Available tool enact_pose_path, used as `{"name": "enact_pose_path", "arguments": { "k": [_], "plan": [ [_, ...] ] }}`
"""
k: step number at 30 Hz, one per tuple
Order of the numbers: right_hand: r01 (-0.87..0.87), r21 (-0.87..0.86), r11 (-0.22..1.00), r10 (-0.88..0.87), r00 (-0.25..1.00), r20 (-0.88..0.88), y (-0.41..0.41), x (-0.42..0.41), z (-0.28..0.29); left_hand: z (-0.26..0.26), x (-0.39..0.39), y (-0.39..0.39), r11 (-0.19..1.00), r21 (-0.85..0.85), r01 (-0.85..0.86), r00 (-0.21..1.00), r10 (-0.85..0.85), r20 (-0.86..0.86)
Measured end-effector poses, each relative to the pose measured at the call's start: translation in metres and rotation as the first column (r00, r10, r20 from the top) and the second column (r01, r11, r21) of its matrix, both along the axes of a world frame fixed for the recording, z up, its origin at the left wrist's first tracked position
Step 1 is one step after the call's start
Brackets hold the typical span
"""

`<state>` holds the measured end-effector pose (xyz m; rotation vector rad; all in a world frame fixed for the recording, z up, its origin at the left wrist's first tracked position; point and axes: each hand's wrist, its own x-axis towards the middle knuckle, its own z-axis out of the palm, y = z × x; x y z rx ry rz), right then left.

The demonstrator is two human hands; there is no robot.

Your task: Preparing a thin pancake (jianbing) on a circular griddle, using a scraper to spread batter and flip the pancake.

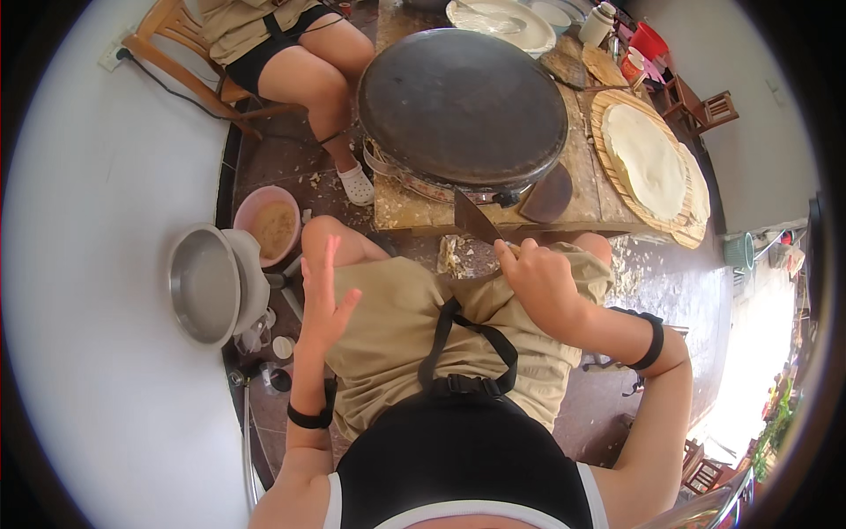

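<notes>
My right hand (542, 281) grips the handle of a broad dark-bladed scraper (474, 218), its blade tip near the rim of a round griddle. That large black griddle (462, 106) sits on a low heater at the table's left part, its surface bare. A half-round dark spreader board (548, 194) lies at the griddle's front right edge. My left hand (328, 294) is raised over my left thigh with fingers extended and nothing in it. At the right, thin pale flatbreads (648, 159) lie on a round slatted mat (607, 125).
Crumbs litter the wooden table (595, 198) and floor. A wide bowl of batter (505, 23) stands behind the griddle, near a white bottle (597, 25). At left are a pink bucket (239, 225) and a metal basin (205, 287). Another person (284, 66) sits beyond on a wooden chair (168, 33).
</notes>
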<state>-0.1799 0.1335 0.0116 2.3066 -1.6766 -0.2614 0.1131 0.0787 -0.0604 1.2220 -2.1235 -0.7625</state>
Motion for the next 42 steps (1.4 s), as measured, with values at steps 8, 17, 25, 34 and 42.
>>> {"name": "enact_pose_path", "arguments": {
  "k": [8, 17, 25, 34, 42],
  "plan": [
    [0.093, 0.121, 0.988, -0.096, 0.995, 0.021, 0.0, -0.002, 0.002, 0.001, -0.008, -0.001, 0.999, -0.002, 0.043, 0.999, -0.043, 0.021],
    [0.046, -0.016, 0.999, -0.045, 0.999, 0.023, 0.01, -0.012, 0.008, 0.001, -0.015, -0.002, 0.995, -0.039, 0.093, 0.995, -0.094, -0.037],
    [0.005, 0.008, 1.0, -0.005, 0.999, 0.033, 0.015, -0.027, -0.002, 0.003, -0.037, -0.005, 0.986, 0.017, 0.165, 0.985, -0.164, -0.043],
    [0.064, 0.081, 0.995, -0.064, 0.998, -0.004, 0.013, -0.022, -0.004, 0.009, -0.043, -0.001, 0.983, 0.017, 0.182, 0.982, -0.181, -0.043],
    [0.025, 0.085, 0.996, -0.027, 0.999, 0.025, 0.004, -0.024, -0.003, 0.01, -0.055, -0.002, 0.971, 0.036, 0.234, 0.972, -0.233, -0.043]
  ]
}}
